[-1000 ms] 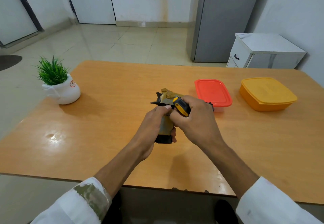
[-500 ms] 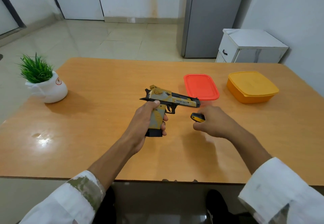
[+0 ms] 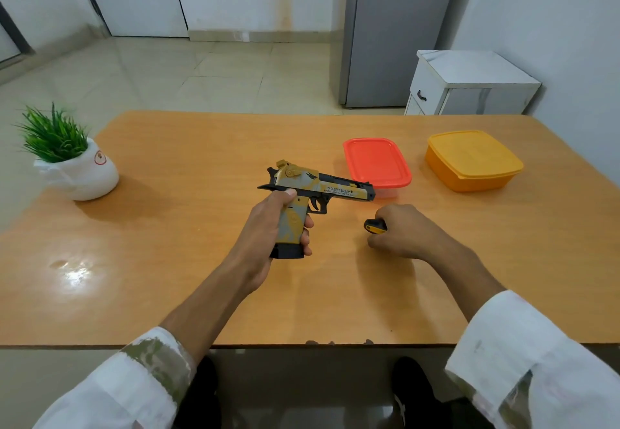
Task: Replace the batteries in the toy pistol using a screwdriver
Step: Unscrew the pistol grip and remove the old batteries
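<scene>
Two bare hands work over the middle of a wooden bench (image 3: 167, 227), each arm coming out of a white sleeve with green-brown blotches. The left hand (image 3: 268, 227) has its grip clenched round the handle of the toy pistol (image 3: 315, 187), thumb up near the rear of the slide and fingers wrapped round the front of the handle; the pistol is held upright above the bench with its barrel pointing right, tan and yellow camouflage on the body, black muzzle, trigger and magazine base, and small lettering along the slide. The right hand (image 3: 402, 230) sits just to the right of the pistol and apart from it, low over the bench, its grip closed on a screwdriver (image 3: 375, 226) of which only the yellow and black handle end sticks out to the left; the shaft and tip are hidden in the fist. On the far side, just beyond the muzzle, stands a clear container with a red lid (image 3: 377, 161), and to its right an orange lidded container (image 3: 473, 160), the two apart from each other. Near the left edge is a white pot holding a green grass-like plant (image 3: 67, 160). Beyond the bench a white cabinet (image 3: 469, 83) stands on the tiled floor at the far right
</scene>
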